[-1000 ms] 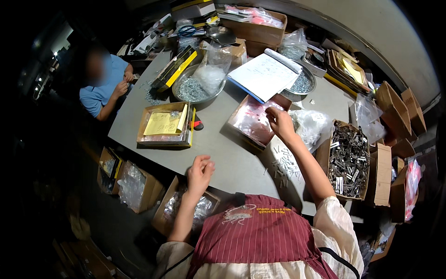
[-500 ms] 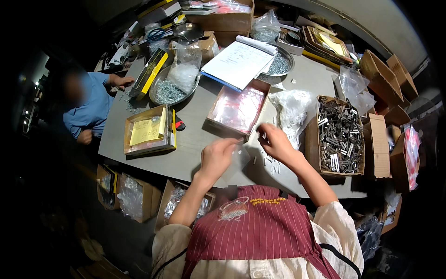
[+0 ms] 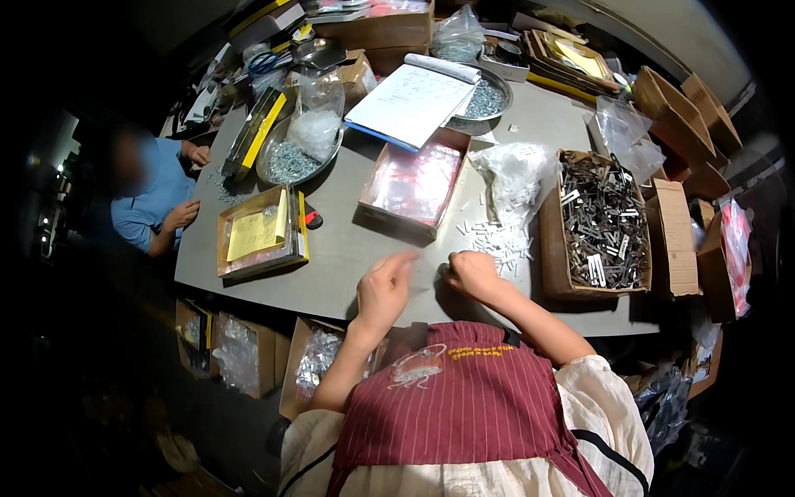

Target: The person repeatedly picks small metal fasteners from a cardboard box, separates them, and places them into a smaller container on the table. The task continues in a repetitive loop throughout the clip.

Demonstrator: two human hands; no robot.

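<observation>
My left hand [image 3: 383, 291] is over the near edge of the table, its fingers pinched and smeared by motion. Between my hands, a faint, see-through small plastic bag [image 3: 422, 280] hangs from those fingers. Closed, with its fingertips turned down, my right hand [image 3: 474, 275] rests just right of it; whatever it may hold is hidden. Beside that hand lies a loose spread of small white plastic pieces [image 3: 502, 243], spilling from a clear bag [image 3: 517, 178]. Just beyond my hands stands an open cardboard box [image 3: 397, 217] of clear bags with red edges.
At right stands a carton [image 3: 553, 248] full of dark metal parts. A yellow-and-black box [image 3: 263, 263], a red-black cutter [image 3: 312, 218] and a metal bowl [image 3: 267, 157] of screws lie left. A notepad [image 3: 406, 99] overhangs the middle box. A co-worker in blue [image 3: 161, 186] is at the far left.
My right hand has drawn back toward me and closed, uncovering more white pieces. My left hand stays near its place, the bag now blurred. The co-worker's hands have shifted. The whole view has tilted slightly.
</observation>
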